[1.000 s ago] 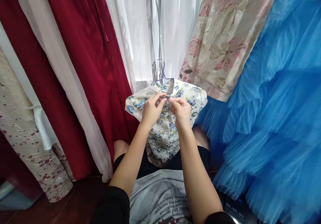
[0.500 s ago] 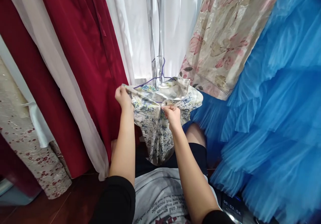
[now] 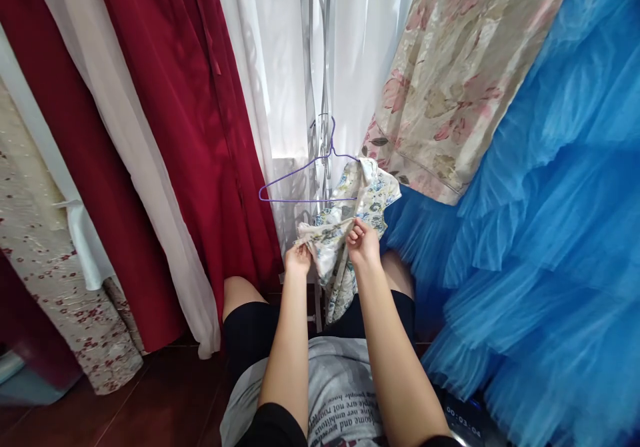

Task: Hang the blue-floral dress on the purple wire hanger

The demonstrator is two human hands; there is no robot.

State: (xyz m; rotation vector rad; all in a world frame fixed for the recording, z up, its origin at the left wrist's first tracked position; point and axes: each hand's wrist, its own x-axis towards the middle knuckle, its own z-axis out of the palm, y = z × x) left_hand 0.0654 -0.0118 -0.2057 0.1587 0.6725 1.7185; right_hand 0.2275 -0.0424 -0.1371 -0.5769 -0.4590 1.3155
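A floral blouse (image 3: 383, 197), pale with blue and yellow print, hangs by one shoulder from the right arm of a purple hanger (image 3: 293, 175). The hanger's left arm is bare, and its hook sits at a grey metal upright. Pinched in my left hand (image 3: 299, 259) is the blouse's loose shoulder edge, pulled down below the hanger. My right hand (image 3: 362, 241) is closed on the fabric near the middle of the blouse's front. The lower part of the blouse drapes between my knees.
Dark red fabric (image 3: 165, 133) and white fabric (image 3: 285, 67) hang ahead and left. To the right hang a rose-patterned cloth (image 3: 440, 93) and a ruffled blue tulle dress (image 3: 545, 247). A lit timer display (image 3: 465, 420) lies at lower right, above dark floor tiles (image 3: 170, 393).
The blouse's left shoulder has come off the hanger, baring its left arm. My left hand has moved down and right with the fabric; my right hand has shifted slightly right and down.
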